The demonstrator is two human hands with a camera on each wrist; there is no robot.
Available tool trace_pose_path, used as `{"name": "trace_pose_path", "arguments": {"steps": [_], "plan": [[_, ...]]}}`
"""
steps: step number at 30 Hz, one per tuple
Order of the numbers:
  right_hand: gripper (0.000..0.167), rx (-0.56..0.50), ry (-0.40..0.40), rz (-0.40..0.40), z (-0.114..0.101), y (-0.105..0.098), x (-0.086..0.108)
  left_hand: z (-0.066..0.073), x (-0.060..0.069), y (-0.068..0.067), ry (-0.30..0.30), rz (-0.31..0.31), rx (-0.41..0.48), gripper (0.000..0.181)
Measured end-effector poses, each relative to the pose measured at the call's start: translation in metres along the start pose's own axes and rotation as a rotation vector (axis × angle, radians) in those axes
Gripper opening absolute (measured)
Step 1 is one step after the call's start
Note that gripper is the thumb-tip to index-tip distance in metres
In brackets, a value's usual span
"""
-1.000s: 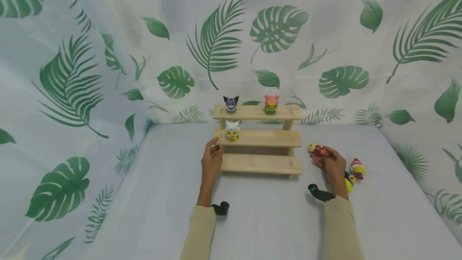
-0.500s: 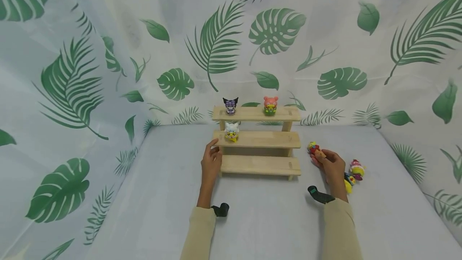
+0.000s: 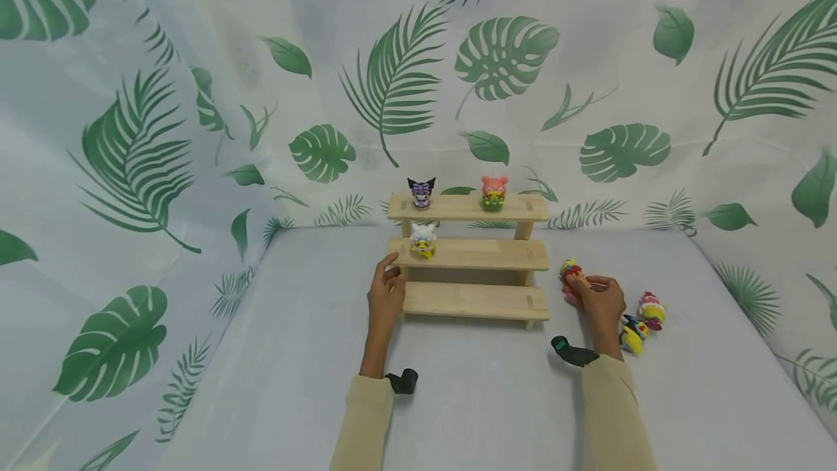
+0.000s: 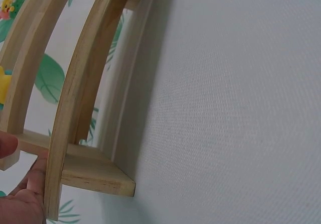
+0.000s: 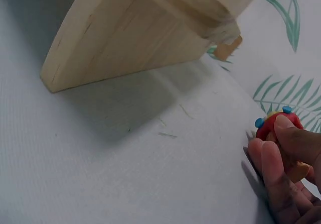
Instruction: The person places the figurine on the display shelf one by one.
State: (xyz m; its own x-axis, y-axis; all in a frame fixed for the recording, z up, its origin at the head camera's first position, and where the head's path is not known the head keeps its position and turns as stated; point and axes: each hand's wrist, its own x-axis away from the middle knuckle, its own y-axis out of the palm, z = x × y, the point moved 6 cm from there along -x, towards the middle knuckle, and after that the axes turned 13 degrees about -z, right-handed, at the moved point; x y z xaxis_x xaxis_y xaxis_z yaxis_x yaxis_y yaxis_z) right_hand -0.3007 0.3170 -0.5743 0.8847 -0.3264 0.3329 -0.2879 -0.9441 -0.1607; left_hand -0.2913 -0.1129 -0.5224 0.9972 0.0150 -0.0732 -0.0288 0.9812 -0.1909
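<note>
Over to the right of the three-tier wooden display shelf, the person's right hand pinches a red toy figurine between thumb and fingers (two little blue knobs show on it from the wrist side), low over the white surface. The left hand has its fingers bent round the shelf's left end. Up top I see a purple-and-black eared figurine and a pink-hooded figurine; a white-hooded figurine stands on the middle tier, and two more figurines lie beside the right wrist.
</note>
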Motion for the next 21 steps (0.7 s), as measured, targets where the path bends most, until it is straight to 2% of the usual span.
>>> {"name": "trace_pose_path", "arguments": {"steps": [4, 8, 13, 21], "plan": [[0.076, 0.17, 0.021, -0.014, 0.0003, 0.002, -0.0009, 0.0006, 0.0004, 0.0, 0.011, -0.001, 0.001, 0.044], [0.08, 0.302, 0.062, -0.016, 0.0013, 0.0036, -0.0028, 0.0014, 0.0005, -0.0004, 0.018, -0.003, 0.0, 0.044], [0.08, 0.347, 0.093, -0.071, 0.001, 0.0065, -0.0059, 0.0018, 0.0008, -0.0006, 0.015, -0.003, 0.006, 0.044], [0.076, 0.402, 0.057, -0.118, -0.0026, 0.0059, -0.0041, -0.0001, 0.0005, -0.0004, 0.002, -0.002, 0.004, 0.044]]}}
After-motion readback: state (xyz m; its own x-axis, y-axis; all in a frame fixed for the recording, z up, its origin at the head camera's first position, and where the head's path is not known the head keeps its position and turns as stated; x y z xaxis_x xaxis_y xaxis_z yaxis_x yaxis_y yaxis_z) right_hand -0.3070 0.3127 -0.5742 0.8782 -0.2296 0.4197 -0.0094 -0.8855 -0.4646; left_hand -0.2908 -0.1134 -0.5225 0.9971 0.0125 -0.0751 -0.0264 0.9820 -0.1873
